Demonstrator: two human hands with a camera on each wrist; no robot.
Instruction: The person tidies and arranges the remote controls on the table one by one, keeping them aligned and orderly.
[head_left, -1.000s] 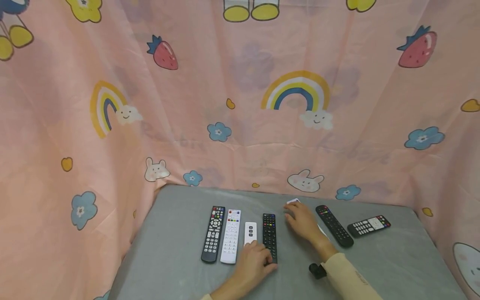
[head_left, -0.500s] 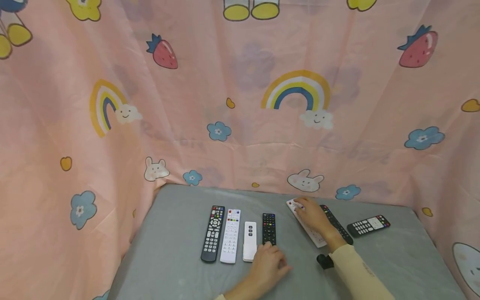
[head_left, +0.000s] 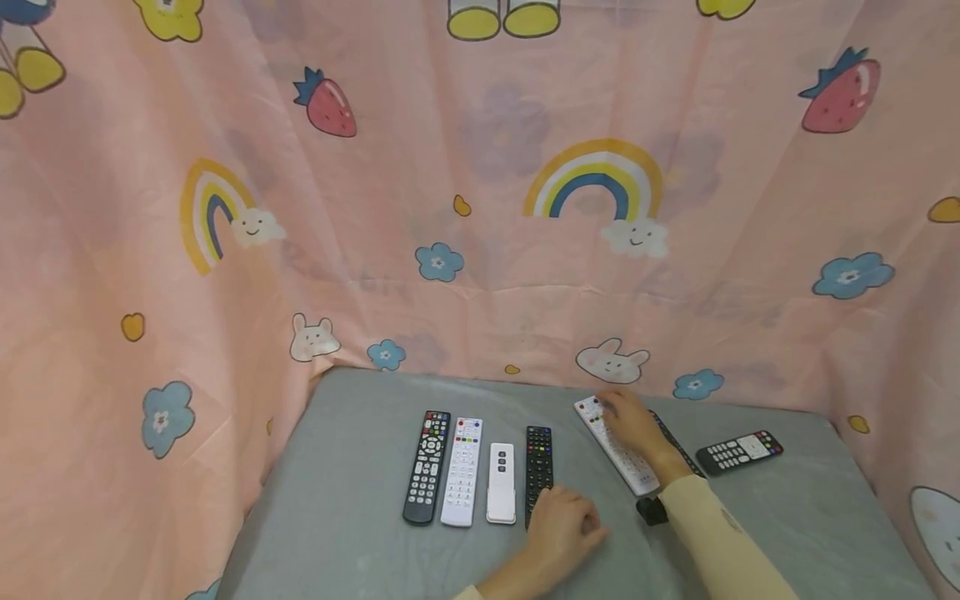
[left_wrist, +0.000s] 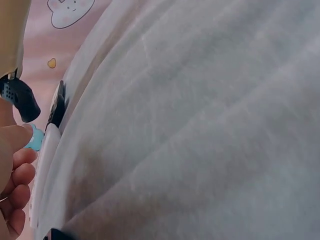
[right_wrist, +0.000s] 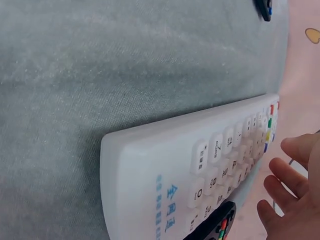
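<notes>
My right hand (head_left: 636, 433) hovers over the right side of a slanted white remote control (head_left: 609, 450), fingers loosely bent and not around it. In the right wrist view the thumb and fingers (right_wrist: 280, 182) stand apart from that remote's button face (right_wrist: 215, 165). My left hand (head_left: 558, 533) is at the near end of a black remote control (head_left: 538, 458), covering part of it. Its fingers (left_wrist: 20, 175) hang loosely curled with nothing in them in the left wrist view. Another black remote (head_left: 681, 446) lies partly hidden behind the right hand.
To the left, a small white remote (head_left: 501, 487), a long white remote (head_left: 461, 475) and a long black remote (head_left: 426, 471) lie side by side. One more black remote (head_left: 738, 452) lies at far right. A pink patterned curtain (head_left: 480, 333) hangs behind the grey-covered table (head_left: 337, 500).
My right hand has moved right, uncovering much of the slanted white remote. My left hand has slid right, off the small white remote.
</notes>
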